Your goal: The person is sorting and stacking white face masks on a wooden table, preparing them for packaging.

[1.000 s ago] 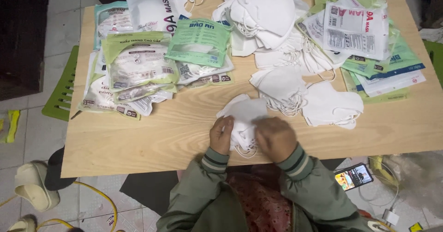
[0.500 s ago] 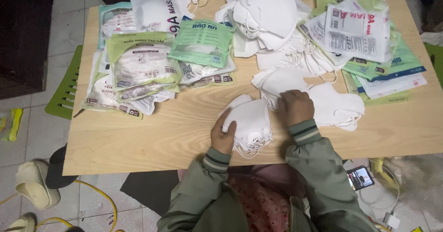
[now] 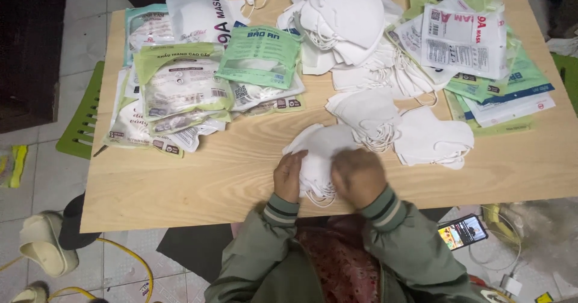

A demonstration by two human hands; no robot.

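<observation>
my left hand (image 3: 289, 176) is curled around the left edge of a small stack of white face masks (image 3: 319, 158), fingers closed on it. my right hand (image 3: 359, 176) lies on the same stack from the right, knuckles up, fingers folded down onto the masks; i cannot tell how tightly it grips. the stack sits on the near edge of the wooden table (image 3: 198, 182), right in front of me, with thin ear loops hanging out below it.

just beyond my right hand lie two more loose white masks (image 3: 433, 139), flat and touching each other, and behind them a big heap of white masks (image 3: 346, 20) rises near the far edge.

to the left of the heap is a green flat pouch (image 3: 260, 56) with a pale window, lying over clear packets with dark label strips. further left a pale green pouch (image 3: 180, 83) tops a messy pile of packaged masks, and a white pouch (image 3: 195, 11) with dark lettering stands behind it.

on the right side, a white printed pouch with red lettering (image 3: 463, 35) lies on a fan of green, blue-edged flat bags (image 3: 512, 92).

beside my right sleeve, below the table, a lit phone (image 3: 462, 232) rests. a green plastic chair (image 3: 81, 128) pokes out at the table's left side.
</observation>
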